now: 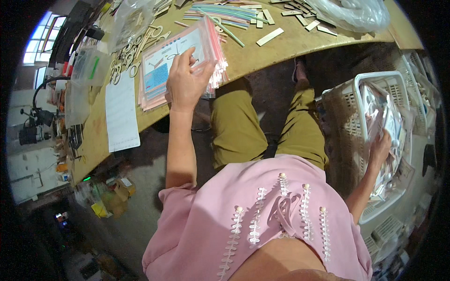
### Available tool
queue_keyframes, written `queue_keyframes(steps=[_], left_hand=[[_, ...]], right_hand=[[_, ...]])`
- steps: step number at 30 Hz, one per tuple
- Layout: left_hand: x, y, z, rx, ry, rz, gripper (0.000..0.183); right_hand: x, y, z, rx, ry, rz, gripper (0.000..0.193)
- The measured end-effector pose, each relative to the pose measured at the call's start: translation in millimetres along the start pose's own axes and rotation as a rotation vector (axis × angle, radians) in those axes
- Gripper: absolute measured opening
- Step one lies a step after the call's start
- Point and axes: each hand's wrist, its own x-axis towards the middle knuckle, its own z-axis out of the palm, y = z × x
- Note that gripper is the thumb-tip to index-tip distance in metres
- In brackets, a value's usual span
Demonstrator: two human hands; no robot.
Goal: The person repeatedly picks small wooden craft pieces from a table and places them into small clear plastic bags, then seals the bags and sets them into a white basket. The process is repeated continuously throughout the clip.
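Note:
On the table, my left hand (188, 83) lies over a stack of clear plastic packets (157, 70) with printed cards inside. Its fingers are bent a little and the thumb stands apart; nothing shows between them. The pile has pink edges fanned out at its right side. Low at my right side, my right hand (381, 149) is inside a white plastic basket (361, 110). Its fingers are closed at the edge of a clear packet (377, 110) among other packets there; the fingertips are partly hidden.
Scissor-like wooden pieces (140, 44), coloured straws (220, 16) and flat wooden strips (270, 36) lie around the stack. A white paper sheet (123, 114) overhangs the table's near edge. Clear bags (351, 14) sit farther back. My legs are between table and basket.

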Motion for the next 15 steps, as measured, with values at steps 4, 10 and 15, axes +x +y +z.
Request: queue_keyframes(steps=[4, 10, 15], left_hand=[[5.2, 0.9, 5.4, 0.069, -0.046, 0.066, 0.019], [-0.4, -26.8, 18.5, -0.211, 0.029, -0.014, 0.020], [1.7, -25.5, 16.9, -0.316, 0.059, -0.113, 0.013]], right_hand=[[27.5, -60.7, -21.3, 0.155, 0.191, -0.152, 0.024], [12.1, -181.7, -55.3, 0.515, 0.065, -0.386, 0.020], [-13.3, -239.7, -42.6, 0.869, -0.058, -0.546, 0.019]])
